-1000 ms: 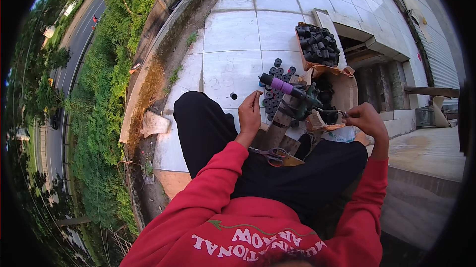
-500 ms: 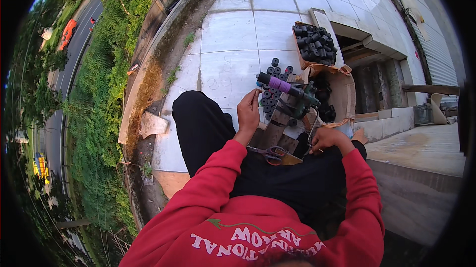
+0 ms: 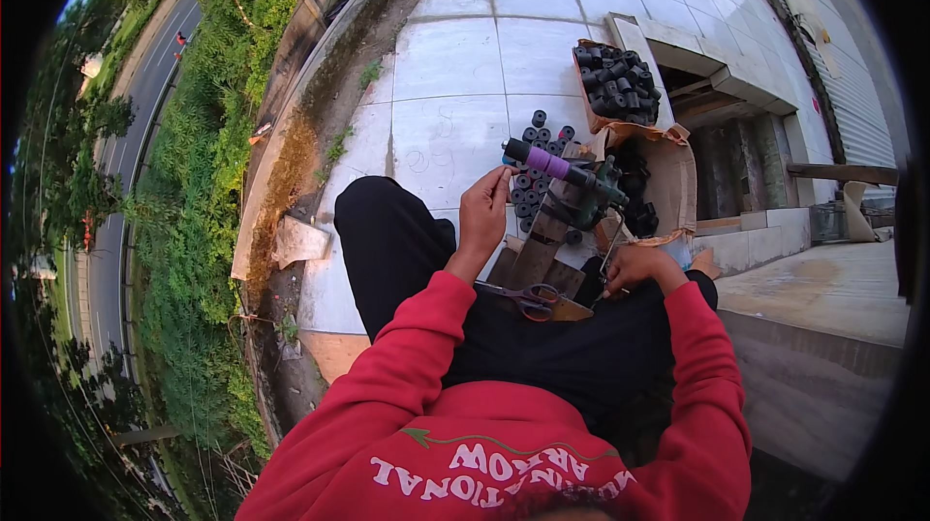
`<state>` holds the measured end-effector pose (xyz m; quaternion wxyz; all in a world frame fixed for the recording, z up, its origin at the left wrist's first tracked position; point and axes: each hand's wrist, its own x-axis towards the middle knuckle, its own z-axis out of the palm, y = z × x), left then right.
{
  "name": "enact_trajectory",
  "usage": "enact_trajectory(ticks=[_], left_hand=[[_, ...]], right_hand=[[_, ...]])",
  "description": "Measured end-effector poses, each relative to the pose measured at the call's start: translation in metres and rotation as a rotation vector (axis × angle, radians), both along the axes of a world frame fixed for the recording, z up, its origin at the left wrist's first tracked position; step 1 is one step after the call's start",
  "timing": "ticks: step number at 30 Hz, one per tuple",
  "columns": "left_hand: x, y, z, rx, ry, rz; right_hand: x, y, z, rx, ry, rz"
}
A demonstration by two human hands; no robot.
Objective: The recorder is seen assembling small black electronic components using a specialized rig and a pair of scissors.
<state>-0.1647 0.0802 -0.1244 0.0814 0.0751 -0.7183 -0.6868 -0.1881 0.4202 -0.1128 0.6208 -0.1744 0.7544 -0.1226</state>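
A green hand-cranked device is mounted on a wooden block between my legs. Its spindle points left and carries a black core wrapped in purple material. My left hand is pinched beside the spindle's left end; whatever lies between the fingertips is too small to make out. Low on the right, my right hand curls around the lower end of a thin metal crank. Scissors with dark purplish handles lie at the block's near end, just above my lap.
Small black spools stand grouped on the white tiles behind the device. A cardboard box heaped with black spools and an open carton sit to the right, beside a tiled opening. A low wall borders greenery on the left.
My left hand has shifted very slightly up and right along the spindle's end. The right hand stays low by the crank, nearly unmoved. On the road, the orange and yellow vehicles have left their places.
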Motion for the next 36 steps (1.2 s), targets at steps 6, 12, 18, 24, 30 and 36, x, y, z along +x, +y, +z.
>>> enact_trajectory(ticks=[6,12,18,24,30,36], left_hand=[[0.000,-0.005,-0.015,-0.002,-0.041,0.055],[0.003,-0.006,-0.019,-0.029,-0.123,0.028],[0.009,-0.014,-0.016,-0.072,-0.107,0.040],[0.004,-0.014,-0.026,-0.137,-0.085,0.081],[0.003,-0.017,-0.066,-0.118,-0.233,0.081],[0.001,-0.021,-0.127,-0.104,-0.500,0.154]], right_hand=[[0.001,-0.002,-0.005,-0.021,0.059,-0.017],[0.012,0.003,-0.018,-0.023,0.296,0.065],[-0.013,0.012,0.101,-0.006,0.697,-0.332],[-0.041,-0.127,0.124,-0.638,1.218,-0.572],[-0.068,-0.173,0.061,-0.582,0.994,-0.427],[-0.066,-0.174,0.057,-0.514,1.042,-0.445]])
